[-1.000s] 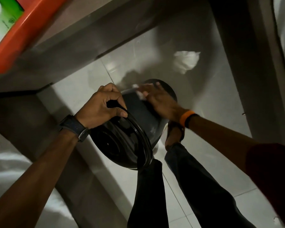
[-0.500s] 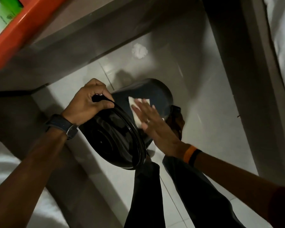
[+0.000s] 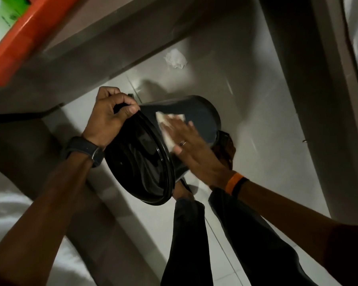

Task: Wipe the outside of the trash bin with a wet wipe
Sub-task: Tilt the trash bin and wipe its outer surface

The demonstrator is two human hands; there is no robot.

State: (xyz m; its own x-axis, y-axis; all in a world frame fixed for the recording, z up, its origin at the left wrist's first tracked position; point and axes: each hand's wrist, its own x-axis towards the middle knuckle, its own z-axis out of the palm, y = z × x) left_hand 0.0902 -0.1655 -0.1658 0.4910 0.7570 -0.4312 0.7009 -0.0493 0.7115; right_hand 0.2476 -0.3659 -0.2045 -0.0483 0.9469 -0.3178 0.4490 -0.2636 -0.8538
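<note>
A dark trash bin [image 3: 203, 118] is held tilted above the floor, its open mouth toward me with a black liner inside. My left hand [image 3: 110, 118] is closed around the upper rim of the bin. A white wet wipe [image 3: 167, 124] lies flat on the bin's outer wall near the rim. My right hand [image 3: 186, 145] presses on the wipe with fingers stretched out flat, partly covering it. The bin's far side and bottom are hidden.
A crumpled white tissue [image 3: 175, 58] lies on the tiled floor [image 3: 256, 112] beyond the bin. An orange-edged surface [image 3: 19, 38] is at upper left, bedding [image 3: 12, 213] at lower left, a dark frame [image 3: 310, 89] at right. My legs [image 3: 194, 244] stand below the bin.
My right hand with the wipe slid from the far side of the bin wall back toward the rim. The left hand kept its hold on the rim.
</note>
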